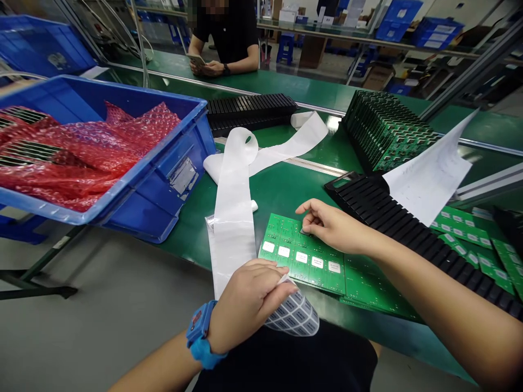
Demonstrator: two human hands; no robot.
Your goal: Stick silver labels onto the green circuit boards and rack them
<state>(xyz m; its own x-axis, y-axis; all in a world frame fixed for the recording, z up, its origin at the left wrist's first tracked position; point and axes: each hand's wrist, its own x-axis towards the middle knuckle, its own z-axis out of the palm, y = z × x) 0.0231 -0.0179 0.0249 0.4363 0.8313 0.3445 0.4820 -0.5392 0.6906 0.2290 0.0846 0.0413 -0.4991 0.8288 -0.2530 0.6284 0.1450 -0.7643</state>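
Observation:
A green circuit board panel (286,247) lies on the green table (281,188) in front of me, with a row of small white labels on it. My right hand (333,226) rests on the board with its fingers pinched on a small label. My left hand (249,302), with a blue watch on the wrist, grips the curled end of a label sheet (296,316) near the table's front edge. A long white backing strip (235,212) runs from that sheet away across the table.
A blue crate (163,185) with red bubble wrap sits at the left. Black slotted racks (408,228) and upright green boards (384,133) stand on the right, with a white paper (429,179) over them. Another person's hands (206,66) rest on the far table.

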